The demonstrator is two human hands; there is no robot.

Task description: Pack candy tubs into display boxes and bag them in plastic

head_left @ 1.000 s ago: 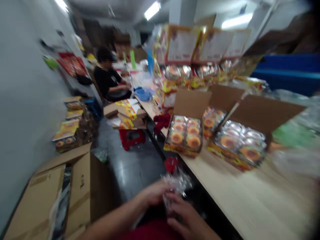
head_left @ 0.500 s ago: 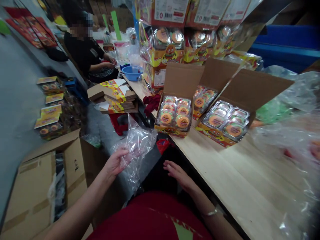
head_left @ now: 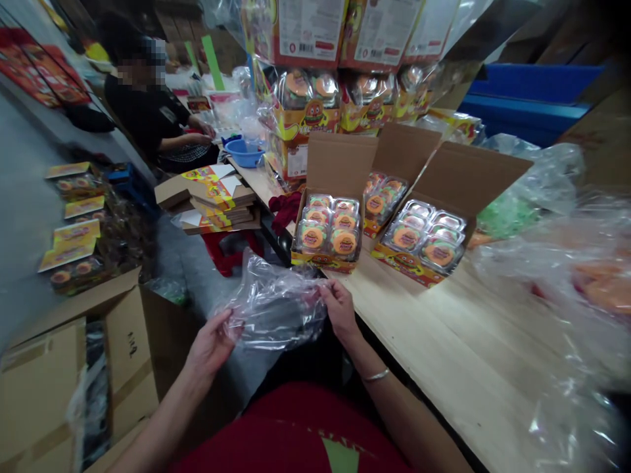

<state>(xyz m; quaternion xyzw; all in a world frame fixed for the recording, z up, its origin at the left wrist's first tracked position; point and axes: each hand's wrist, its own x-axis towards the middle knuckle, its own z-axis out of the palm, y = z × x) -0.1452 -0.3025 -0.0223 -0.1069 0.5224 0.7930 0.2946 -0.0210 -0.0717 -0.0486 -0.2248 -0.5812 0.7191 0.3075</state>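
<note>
The thin bag (head_left: pixel 280 312) is held between the left hand (head_left: pixel 211 343) and the right hand (head_left: pixel 341 312), each pinching an edge, beside the counter (head_left: pixel 444 348), and it might be torn if stretched too hard or snagged on the box (head_left: pixel 340 163) just beyond.

Carton (head_left: pixel 44 387) (lower left) partly off-frame

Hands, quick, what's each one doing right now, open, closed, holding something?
Left hand: closed, holding one side of the clear plastic bag.
Right hand: closed, pinching the opposite side of that bag.
</note>
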